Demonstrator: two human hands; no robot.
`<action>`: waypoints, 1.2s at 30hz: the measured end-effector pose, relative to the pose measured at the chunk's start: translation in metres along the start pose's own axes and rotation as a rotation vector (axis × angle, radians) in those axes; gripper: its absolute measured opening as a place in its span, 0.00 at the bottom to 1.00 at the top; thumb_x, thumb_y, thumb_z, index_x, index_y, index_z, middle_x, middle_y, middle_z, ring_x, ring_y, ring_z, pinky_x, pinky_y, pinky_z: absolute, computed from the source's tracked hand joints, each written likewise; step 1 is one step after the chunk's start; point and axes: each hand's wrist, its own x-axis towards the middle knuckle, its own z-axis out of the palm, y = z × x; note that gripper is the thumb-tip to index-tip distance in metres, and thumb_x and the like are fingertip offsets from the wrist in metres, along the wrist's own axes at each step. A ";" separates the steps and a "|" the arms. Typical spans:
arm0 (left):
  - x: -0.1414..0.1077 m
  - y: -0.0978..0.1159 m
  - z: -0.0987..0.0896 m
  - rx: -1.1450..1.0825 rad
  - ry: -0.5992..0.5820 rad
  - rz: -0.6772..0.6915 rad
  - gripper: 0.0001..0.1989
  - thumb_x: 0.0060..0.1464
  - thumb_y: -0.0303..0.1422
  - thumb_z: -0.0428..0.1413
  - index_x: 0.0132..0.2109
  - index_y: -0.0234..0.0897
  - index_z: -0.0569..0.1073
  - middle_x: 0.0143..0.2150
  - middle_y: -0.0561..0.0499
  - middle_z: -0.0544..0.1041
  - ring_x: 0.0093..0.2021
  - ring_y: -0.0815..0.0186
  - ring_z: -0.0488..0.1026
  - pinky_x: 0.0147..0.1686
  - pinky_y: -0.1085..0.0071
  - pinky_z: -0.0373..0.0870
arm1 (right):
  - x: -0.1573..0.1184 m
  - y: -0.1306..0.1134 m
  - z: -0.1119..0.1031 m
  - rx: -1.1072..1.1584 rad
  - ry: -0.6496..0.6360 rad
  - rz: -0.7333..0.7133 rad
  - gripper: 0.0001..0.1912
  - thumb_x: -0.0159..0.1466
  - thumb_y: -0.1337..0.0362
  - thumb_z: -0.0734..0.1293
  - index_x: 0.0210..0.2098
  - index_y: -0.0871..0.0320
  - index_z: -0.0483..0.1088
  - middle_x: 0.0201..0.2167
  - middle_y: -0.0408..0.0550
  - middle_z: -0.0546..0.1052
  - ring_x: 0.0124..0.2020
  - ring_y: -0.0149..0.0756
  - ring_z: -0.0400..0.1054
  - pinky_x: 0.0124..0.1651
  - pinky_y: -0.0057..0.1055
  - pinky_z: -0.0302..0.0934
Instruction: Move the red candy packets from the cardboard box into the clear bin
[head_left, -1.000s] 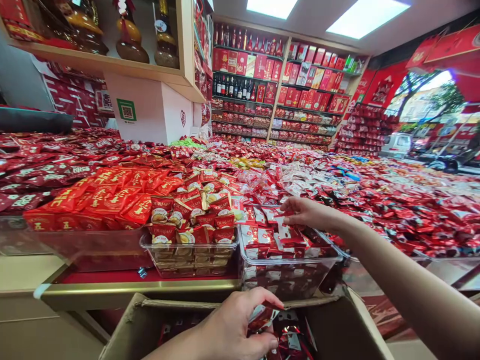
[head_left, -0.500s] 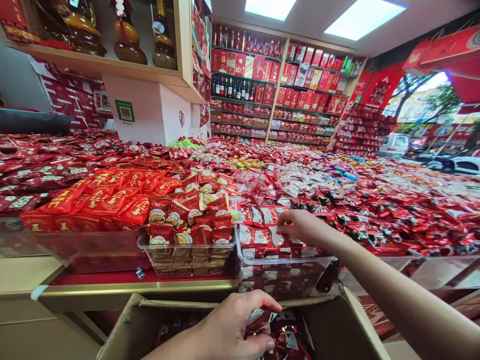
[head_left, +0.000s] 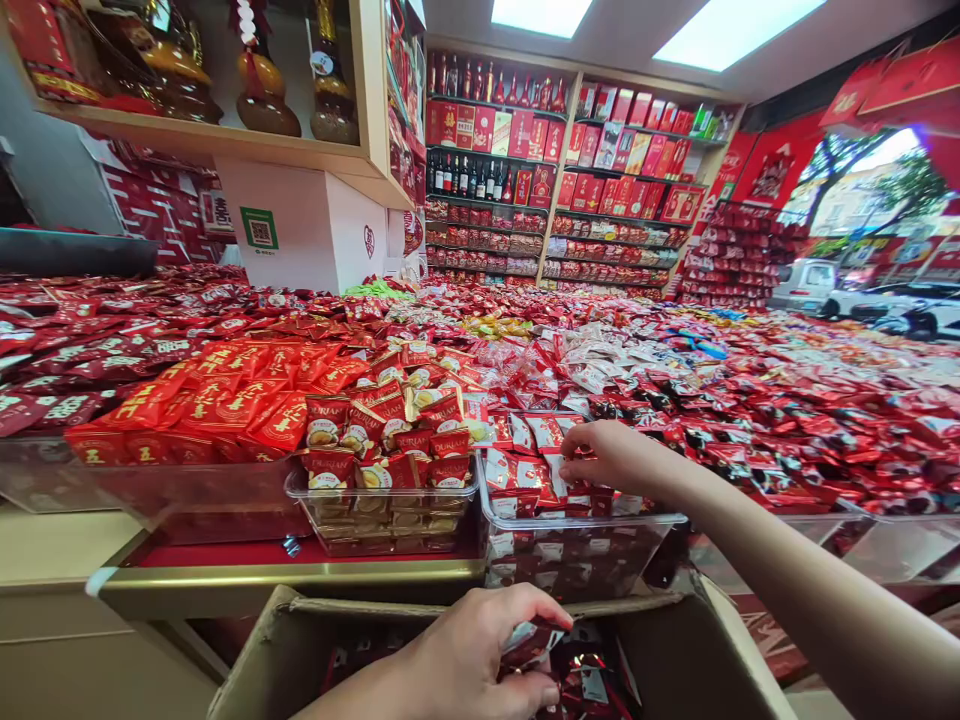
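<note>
My left hand (head_left: 491,650) is over the open cardboard box (head_left: 697,640), thumb and fingers curled round a red-and-white candy packet (head_left: 531,640). More packets (head_left: 592,680) of that look lie beneath it in the box. Further forward, my right hand (head_left: 615,458) rests on red-and-white packets (head_left: 517,470) that fill a clear plastic bin (head_left: 585,522). Its fingers are bent down against a packet at the bin's right side; the fingertips are partly hidden, so I cannot make out whether they grip it.
Left of that bin stands another clear bin (head_left: 382,492) of red-and-gold durian packets (head_left: 397,430). Bright red packets (head_left: 225,400) are heaped farther left. A gold-edged counter (head_left: 300,575) runs behind the box. Wrapped sweets spread far back towards shelves (head_left: 555,190) of bottles and boxes.
The whole view has shifted slightly to the right in the picture. Both hands keep nearly the same places, the left still holding its packet over the box.
</note>
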 end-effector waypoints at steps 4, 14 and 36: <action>0.002 -0.004 -0.001 -0.011 -0.011 0.041 0.20 0.44 0.28 0.56 0.47 0.40 0.69 0.34 0.54 0.72 0.31 0.69 0.66 0.31 0.77 0.63 | 0.004 0.001 -0.001 -0.025 -0.066 -0.028 0.11 0.53 0.61 0.66 0.35 0.58 0.75 0.31 0.49 0.78 0.32 0.39 0.70 0.30 0.27 0.56; -0.003 0.004 0.001 -0.088 0.063 -0.025 0.18 0.43 0.27 0.56 0.45 0.40 0.71 0.28 0.56 0.68 0.27 0.70 0.63 0.28 0.77 0.61 | 0.001 0.002 -0.001 -0.048 -0.067 -0.054 0.12 0.54 0.69 0.64 0.37 0.57 0.74 0.34 0.49 0.78 0.35 0.39 0.70 0.34 0.28 0.58; 0.004 0.014 -0.005 -0.798 0.570 0.063 0.09 0.47 0.33 0.60 0.32 0.33 0.68 0.25 0.56 0.72 0.24 0.73 0.66 0.26 0.77 0.66 | -0.105 -0.052 0.058 1.075 0.012 -0.147 0.16 0.58 0.57 0.66 0.42 0.55 0.59 0.28 0.41 0.69 0.27 0.28 0.62 0.29 0.24 0.58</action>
